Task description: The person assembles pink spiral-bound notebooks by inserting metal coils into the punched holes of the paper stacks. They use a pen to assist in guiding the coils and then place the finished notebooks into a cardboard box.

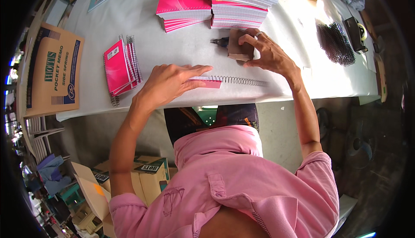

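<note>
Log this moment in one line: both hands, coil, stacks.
left hand: at pink notebook | right hand: touching brown block | wire coil: extending right from notebook | pink notebook stacks: beyond hands

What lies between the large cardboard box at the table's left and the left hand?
A small pile of pink spiral notebooks lies between the box and left hand, in the head view.

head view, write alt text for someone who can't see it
A person's left hand is on a pink notebook with a wire coil sticking out to its right, while the right hand touches a brown block with a dark tip. Farther back on the white table are stacks of pink notebooks; a cardboard box is at left.
</note>
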Motion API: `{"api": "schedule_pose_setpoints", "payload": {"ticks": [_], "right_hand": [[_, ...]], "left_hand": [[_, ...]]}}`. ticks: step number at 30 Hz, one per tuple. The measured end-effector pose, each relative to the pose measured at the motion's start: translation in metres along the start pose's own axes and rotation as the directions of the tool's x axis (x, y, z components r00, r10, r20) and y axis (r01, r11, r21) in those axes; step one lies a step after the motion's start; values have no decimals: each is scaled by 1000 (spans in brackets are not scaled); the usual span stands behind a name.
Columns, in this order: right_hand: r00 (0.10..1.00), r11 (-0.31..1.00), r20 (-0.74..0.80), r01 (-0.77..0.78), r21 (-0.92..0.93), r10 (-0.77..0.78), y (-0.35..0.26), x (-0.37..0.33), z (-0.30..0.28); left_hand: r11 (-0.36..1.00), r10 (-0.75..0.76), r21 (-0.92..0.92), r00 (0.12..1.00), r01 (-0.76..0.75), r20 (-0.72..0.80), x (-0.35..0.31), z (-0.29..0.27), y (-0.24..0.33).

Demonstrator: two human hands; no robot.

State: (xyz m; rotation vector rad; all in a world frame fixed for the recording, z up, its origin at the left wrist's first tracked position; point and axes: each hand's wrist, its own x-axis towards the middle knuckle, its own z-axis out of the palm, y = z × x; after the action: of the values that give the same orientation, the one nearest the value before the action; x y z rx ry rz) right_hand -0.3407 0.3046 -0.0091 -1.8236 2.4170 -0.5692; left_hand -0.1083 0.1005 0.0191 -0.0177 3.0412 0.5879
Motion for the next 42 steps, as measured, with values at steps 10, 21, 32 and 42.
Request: {"api": "schedule_pose_setpoints", "payload": {"ticks": [10,21,32,42], "right_hand": [[919,524,282,-103,845,-275,-18,13,-14],[953,678,287,-150,720,-94,-25,23,-2],[974,479,209,-142,866,-89,-30,36,-1],[976,470,203,-141,872,-84,-31,48,7]], "left_hand": [[989,-36,129,974,66,-225,-9,12,6],[986,-120,86,963,144,-240,-3,9,3],[983,-172,-132,891,127,-421,0,18,-10],[625,-481,-781,776,-23,-408,6,50,-18]]}}
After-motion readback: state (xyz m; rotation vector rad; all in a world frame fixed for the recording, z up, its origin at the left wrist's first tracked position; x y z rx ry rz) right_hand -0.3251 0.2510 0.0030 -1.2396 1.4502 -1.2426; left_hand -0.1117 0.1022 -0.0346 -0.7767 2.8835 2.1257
